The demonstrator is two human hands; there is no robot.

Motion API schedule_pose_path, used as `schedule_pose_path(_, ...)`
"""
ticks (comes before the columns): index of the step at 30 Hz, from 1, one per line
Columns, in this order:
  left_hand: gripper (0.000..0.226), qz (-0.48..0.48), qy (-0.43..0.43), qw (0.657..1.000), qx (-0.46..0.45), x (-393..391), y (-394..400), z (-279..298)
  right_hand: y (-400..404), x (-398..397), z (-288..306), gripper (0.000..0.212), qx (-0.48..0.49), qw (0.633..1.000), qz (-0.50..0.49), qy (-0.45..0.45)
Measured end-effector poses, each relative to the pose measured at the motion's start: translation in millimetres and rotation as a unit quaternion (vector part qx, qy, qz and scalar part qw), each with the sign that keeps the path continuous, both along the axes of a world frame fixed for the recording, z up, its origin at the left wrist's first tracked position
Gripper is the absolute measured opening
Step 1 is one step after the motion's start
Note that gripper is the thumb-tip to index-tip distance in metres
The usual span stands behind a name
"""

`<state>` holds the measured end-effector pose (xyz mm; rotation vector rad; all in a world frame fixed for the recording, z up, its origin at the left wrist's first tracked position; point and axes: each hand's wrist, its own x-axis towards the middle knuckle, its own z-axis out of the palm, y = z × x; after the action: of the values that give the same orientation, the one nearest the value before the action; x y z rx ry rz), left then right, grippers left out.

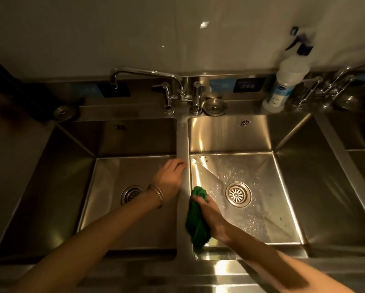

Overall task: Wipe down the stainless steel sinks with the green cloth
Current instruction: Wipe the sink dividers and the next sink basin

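Observation:
Two stainless steel basins lie side by side: the left sink (86, 182) and the middle sink (283, 187), split by a narrow divider (182, 140). My right hand (211, 214) presses a crumpled green cloth (196, 223) against the left inner wall of the middle sink, close to its round drain (238, 194). Water drops dot that basin's floor. My left hand (171, 176), with a bangle on the wrist, rests on the divider, fingers curled over its edge, holding nothing.
A swivel faucet (147, 72) with lever handles stands behind the divider, next to a round strainer plug (215, 106). A white spray bottle (287, 79) sits on the back ledge. A third basin (359, 157) lies at the right; another plug (64, 112) at left.

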<state>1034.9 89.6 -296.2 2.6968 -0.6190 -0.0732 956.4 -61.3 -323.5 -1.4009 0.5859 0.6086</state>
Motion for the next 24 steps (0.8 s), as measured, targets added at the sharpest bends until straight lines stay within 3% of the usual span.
schedule_pose_path(3, 0.050, 0.015, 0.018, 1.000, 0.005, 15, -12, 2, -3, 3, -5, 0.011, -0.043, 0.998, -0.001, -0.043)
schedule_pose_path(6, 0.048, 0.024, 0.033, 0.999, 0.029, 30, -25, -2, -26, 3, -2, 0.012, -0.026, 0.994, 0.106, -0.002)
schedule_pose_path(7, 0.052, 0.030, 0.027, 0.998, 0.044, 36, -29, -5, -36, 9, -4, 0.013, -0.062, 0.988, 0.143, -0.014)
schedule_pose_path(10, 0.069, 0.030, 0.047, 0.994, 0.097, 55, -37, -19, -58, 45, -17, 0.013, -0.118, 0.979, 0.149, -0.077)
schedule_pose_path(13, 0.075, 0.045, 0.005, 0.995, 0.093, 76, -44, -25, -62, 93, -50, 0.015, -0.188, 0.952, 0.179, -0.163)
schedule_pose_path(15, 0.065, 0.030, -0.006, 0.996, 0.087, 87, -46, -25, -62, 119, -81, 0.025, -0.262, 0.916, 0.216, -0.214)
schedule_pose_path(18, 0.044, -0.016, -0.027, 0.995, 0.089, 105, -39, -33, -64, 152, -124, 0.044, -0.346, 0.879, 0.252, -0.210)
schedule_pose_path(20, 0.044, -0.047, -0.026, 0.995, 0.085, 114, -34, -35, -68, 171, -148, 0.049, -0.390, 0.859, 0.269, -0.195)
schedule_pose_path(24, 0.032, -0.097, -0.042, 0.992, 0.072, 130, -29, -40, -71, 193, -191, 0.063, -0.397, 0.864, 0.271, -0.150)
